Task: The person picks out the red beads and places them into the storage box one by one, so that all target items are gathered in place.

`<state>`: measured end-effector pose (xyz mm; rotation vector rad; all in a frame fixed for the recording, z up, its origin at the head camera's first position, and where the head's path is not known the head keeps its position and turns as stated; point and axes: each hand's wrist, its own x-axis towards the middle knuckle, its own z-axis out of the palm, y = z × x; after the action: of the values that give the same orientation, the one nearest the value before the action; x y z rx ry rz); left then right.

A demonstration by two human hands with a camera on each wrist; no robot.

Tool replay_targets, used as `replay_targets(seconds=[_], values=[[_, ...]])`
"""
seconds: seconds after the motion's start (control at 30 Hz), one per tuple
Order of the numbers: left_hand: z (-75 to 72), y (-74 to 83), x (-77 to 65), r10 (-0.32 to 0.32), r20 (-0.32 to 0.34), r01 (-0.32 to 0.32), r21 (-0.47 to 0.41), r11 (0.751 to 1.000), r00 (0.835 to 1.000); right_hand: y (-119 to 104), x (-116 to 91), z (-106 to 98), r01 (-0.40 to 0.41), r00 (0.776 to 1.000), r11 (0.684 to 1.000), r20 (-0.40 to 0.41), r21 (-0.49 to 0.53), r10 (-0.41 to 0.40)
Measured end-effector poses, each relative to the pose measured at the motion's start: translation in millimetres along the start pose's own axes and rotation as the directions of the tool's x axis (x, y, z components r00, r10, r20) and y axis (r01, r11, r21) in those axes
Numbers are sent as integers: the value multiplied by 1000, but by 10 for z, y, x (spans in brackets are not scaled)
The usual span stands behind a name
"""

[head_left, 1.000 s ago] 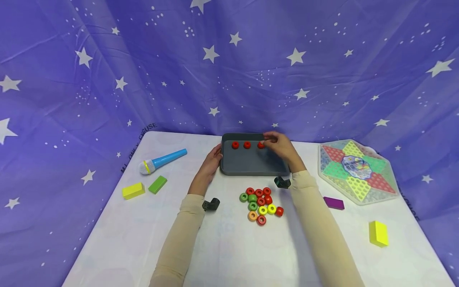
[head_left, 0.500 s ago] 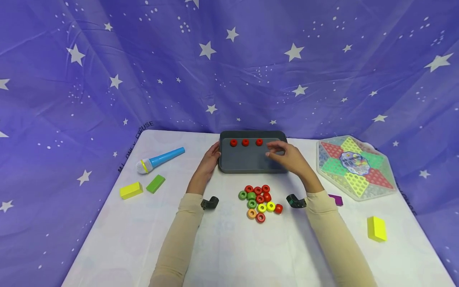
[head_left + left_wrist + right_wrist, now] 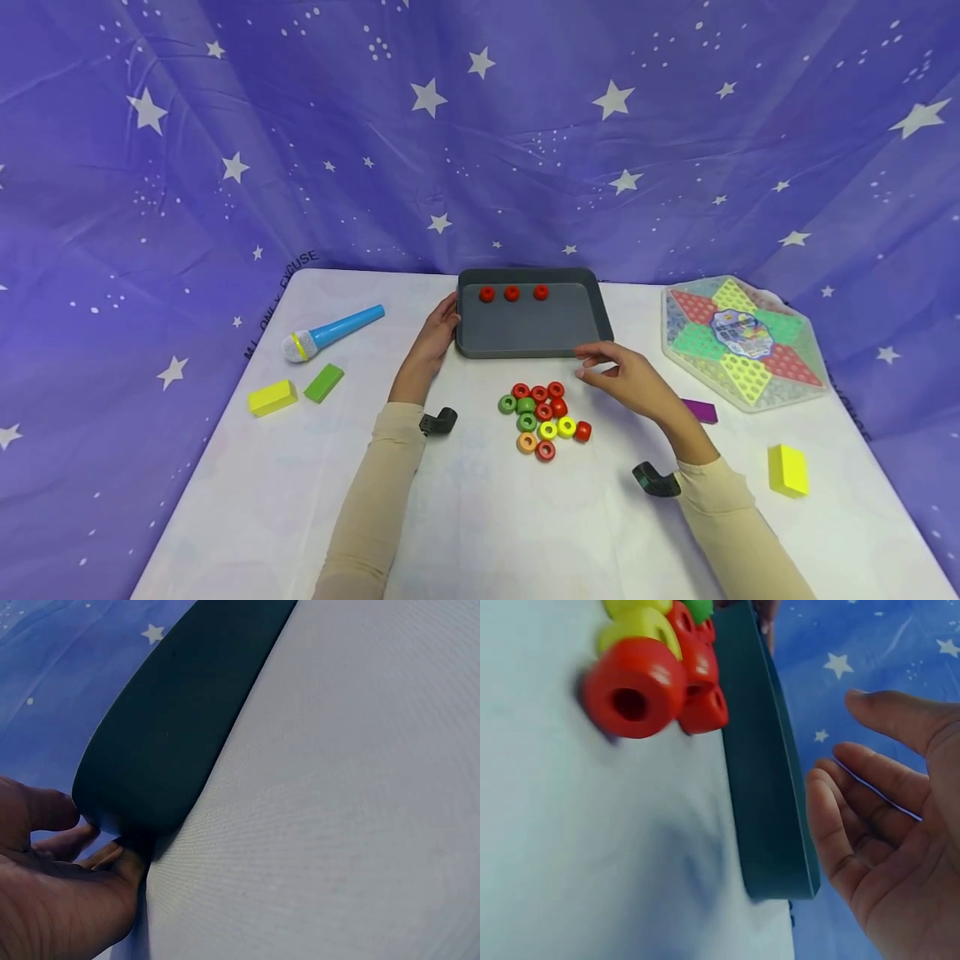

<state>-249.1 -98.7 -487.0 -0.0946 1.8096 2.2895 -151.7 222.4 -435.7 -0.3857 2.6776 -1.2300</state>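
Observation:
Three red beads [image 3: 512,293] sit in a row along the far side of a dark grey tray [image 3: 532,353]. At the tray's left edge, my left hand [image 3: 435,335] holds the tray; in the left wrist view its fingers [image 3: 56,811] meet the rim and lower corner of the wall. My right hand [image 3: 626,379] hovers near the tray's front right corner with nothing in it, its fingers loosely bent and apart from the thumb. Below the tray lies a cluster of loose beads: red [image 3: 545,451], green [image 3: 527,422], yellow [image 3: 566,427] and one orange bead [image 3: 527,442].
On the left lie a blue toy microphone [image 3: 335,332], a green block [image 3: 324,383] and a yellow block [image 3: 272,398]. To the right are a hexagonal Chinese checkers box [image 3: 783,367], a purple block [image 3: 701,411] and another yellow block [image 3: 787,471]. A starry purple cloth [image 3: 525,167] hangs behind.
My right hand has let go of the third red bead in the tray and drawn back toward the near right, out of the tray. My left hand stays at the tray's left edge.

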Motion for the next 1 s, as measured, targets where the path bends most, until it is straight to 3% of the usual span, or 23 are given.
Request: replay_targets(seconds=[0.43,0.63,0.87,1.0], values=[[12,18,14,-3,-11,3,-5,1000,1000,159,-518,173,3,1000,998,19,60,-4],[-4,11,28,10,-6,-10,-12,1000,1000,231,-613,290,-1,1000,998,7,70,1],[-10,-18,31,7,-6,-8,-18,1000,1000,279,-655,421,65,998,996,-19,58,-64],[-1,-25,26,5,-6,-5,-23,1000,1000,285,-674,450,40,999,998,-29,46,-39]])
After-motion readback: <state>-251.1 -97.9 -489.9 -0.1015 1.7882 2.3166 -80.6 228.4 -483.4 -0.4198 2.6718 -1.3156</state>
